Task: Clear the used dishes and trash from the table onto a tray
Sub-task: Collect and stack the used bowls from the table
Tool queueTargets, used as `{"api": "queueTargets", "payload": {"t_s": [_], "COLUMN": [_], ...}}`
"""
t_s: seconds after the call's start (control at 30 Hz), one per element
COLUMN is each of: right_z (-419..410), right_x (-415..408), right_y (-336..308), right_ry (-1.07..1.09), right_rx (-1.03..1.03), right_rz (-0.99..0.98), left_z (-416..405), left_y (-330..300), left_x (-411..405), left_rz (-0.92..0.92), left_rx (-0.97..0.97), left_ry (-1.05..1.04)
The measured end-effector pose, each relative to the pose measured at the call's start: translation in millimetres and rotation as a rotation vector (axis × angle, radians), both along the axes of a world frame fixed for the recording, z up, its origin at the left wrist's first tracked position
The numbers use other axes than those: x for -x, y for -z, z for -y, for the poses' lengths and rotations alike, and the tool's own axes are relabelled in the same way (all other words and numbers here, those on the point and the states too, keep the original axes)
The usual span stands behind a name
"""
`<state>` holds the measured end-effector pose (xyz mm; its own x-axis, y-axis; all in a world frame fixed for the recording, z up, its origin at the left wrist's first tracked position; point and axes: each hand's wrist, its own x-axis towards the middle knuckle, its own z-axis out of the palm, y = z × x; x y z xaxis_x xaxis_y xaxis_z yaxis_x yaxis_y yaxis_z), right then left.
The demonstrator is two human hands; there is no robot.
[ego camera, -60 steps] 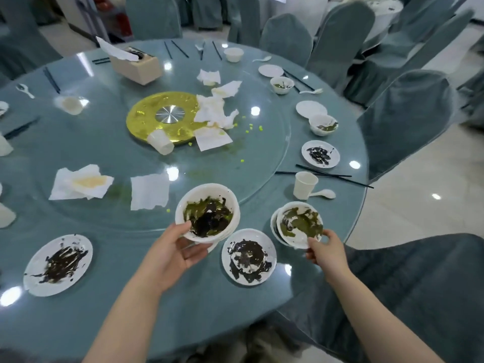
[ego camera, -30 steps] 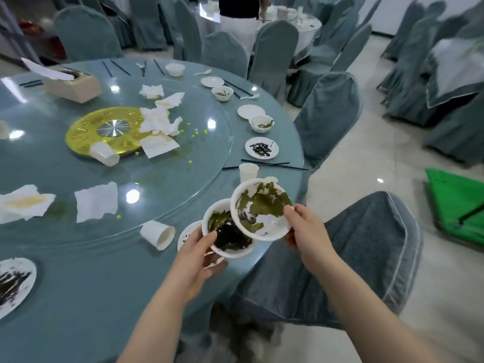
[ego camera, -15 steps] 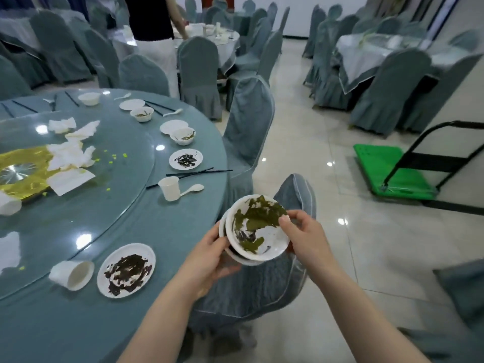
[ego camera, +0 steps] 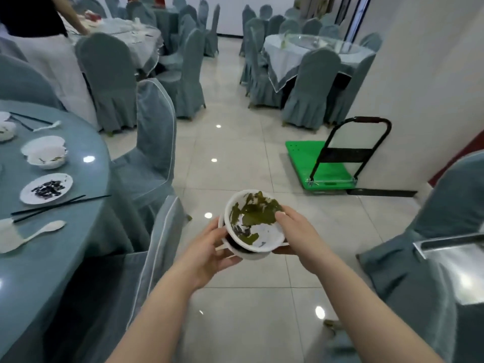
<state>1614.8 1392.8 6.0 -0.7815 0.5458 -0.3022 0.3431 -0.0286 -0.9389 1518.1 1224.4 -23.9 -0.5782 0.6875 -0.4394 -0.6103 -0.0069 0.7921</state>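
Both my hands hold a stack of white bowls (ego camera: 255, 226) smeared with green and dark leftovers, in the air over the tiled floor, to the right of the table. My left hand (ego camera: 207, 254) cups the lower bowl from the left and below. My right hand (ego camera: 296, 231) grips the rim of the top bowl, thumb on the edge. A metal tray (ego camera: 455, 268) shows at the right edge, resting on a covered chair. On the round blue table (ego camera: 52, 247) at left lie a dirty plate (ego camera: 47, 188), a used bowl (ego camera: 45, 153), black chopsticks (ego camera: 60, 204) and a white spoon (ego camera: 43, 231).
Covered grey-blue chairs (ego camera: 152, 142) stand along the table edge and one (ego camera: 157, 258) sits just left of my arms. A green platform trolley (ego camera: 330, 163) is parked on the floor ahead right. A person (ego camera: 44, 48) stands at a far table, upper left.
I lifted both bowls off the table, set the right one into the left one, and turned right, away from the table. The tray has come into view at the right.
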Motion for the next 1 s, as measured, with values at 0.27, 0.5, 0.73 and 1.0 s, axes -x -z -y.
{"api": "queueTargets", "payload": {"t_s": [0.27,0.5,0.73,1.0], "right_z": [-92,-191,-253,-262], "right_x": [59,150,249,414], "right_y": [21,26,12,4], "right_ry": [-0.014,-0.033,-0.137,-0.492], "right_rx": [0.066,0.14,0.183,0.204], "right_rz": [0.027,0.09,0.087,0.082], "left_z": [-86,-173,-219,-214], "left_y": [15,22,7,4], "left_x": [55,150,236,332], "left_rz": [0.072,0.068,0.064,0.048], "left_rx": [0.04,0.042,0.01,0.026], "left_ry": [0.002,0.03,-0.061,-0.451]}}
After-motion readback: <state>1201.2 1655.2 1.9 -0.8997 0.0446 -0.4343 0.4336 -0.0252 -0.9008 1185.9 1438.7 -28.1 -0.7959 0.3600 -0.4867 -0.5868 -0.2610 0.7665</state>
